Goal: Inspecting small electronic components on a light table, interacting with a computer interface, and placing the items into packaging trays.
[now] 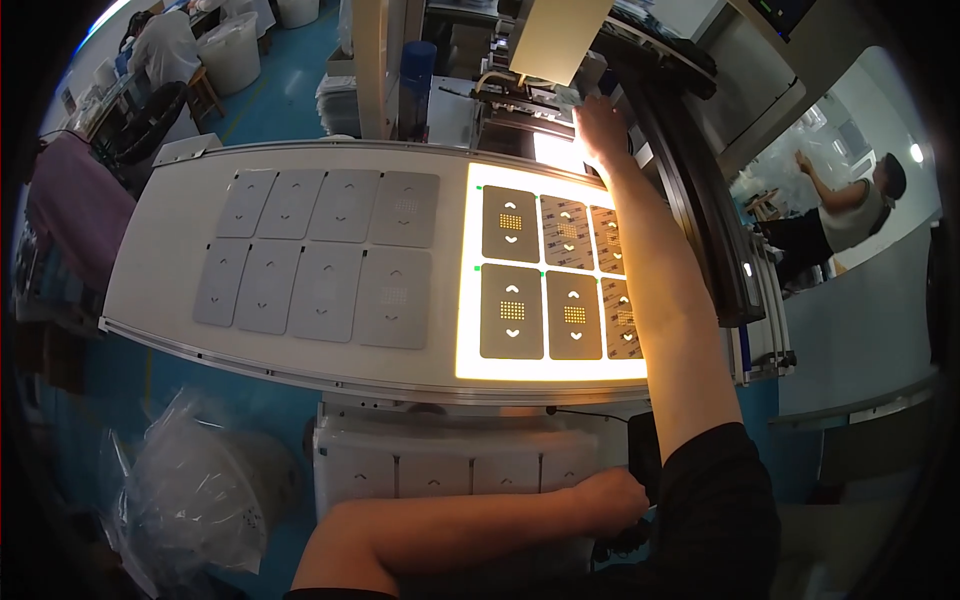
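Dark panels (pixel 512 311) lie beyond the loosely curled left hand (pixel 612 501) (whether it holds anything, I cannot tell), on the lit plate (pixel 468 330). They seem thin, light, perhaps easily scratched; edges suit gripping. Farthest, the right hand (pixel 602 130) reaches forward, its grip unclear.

The right hand (pixel 601 128) reaches over a glowing panel (pixel 467 320) toward a machine (pixel 562 40); the left hand (pixel 612 502) is curled below the near edge of the white table (pixel 165 255). Dark cards (pixel 512 340) lie on the panel, grey cards (pixel 330 295) to its left.
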A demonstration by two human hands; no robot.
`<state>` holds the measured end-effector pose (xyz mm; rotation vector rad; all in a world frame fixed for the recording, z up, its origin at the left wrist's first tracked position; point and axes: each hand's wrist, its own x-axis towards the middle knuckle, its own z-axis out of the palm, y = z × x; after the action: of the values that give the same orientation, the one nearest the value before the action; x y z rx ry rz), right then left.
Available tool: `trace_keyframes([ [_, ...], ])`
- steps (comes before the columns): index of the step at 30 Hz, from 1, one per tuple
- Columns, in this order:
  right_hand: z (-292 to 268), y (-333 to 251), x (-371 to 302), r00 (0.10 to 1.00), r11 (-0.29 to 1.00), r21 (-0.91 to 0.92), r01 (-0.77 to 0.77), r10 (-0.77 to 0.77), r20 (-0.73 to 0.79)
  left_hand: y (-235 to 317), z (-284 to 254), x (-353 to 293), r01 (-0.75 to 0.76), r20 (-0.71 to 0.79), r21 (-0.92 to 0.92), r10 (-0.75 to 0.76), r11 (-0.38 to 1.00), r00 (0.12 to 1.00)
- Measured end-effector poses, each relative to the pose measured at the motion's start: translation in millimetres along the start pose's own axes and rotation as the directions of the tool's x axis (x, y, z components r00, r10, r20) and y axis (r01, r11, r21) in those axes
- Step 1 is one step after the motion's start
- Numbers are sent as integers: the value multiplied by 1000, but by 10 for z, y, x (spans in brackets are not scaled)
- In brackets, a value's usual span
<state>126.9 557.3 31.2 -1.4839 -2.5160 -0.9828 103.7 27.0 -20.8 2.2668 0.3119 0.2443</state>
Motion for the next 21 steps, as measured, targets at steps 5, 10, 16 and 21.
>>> trace_keyframes([
  [5,-359,-68,190,995,999,-16,-51,53,88,0,-59,-40,-43,10,52,43,998,999],
  [10,-752,14,269,963,997,-35,-67,74,260,-11,-73,-35,-96,-33,49,98,994,995],
  [16,-1625,726,58,766,984,151,-99,-21,642,28,-141,-38,-79,24,50,78,996,997],
  [21,-2643,1041,-864,765,570,649,-504,-54,642,73,-272,-49,43,56,-37,-41,998,998],
])
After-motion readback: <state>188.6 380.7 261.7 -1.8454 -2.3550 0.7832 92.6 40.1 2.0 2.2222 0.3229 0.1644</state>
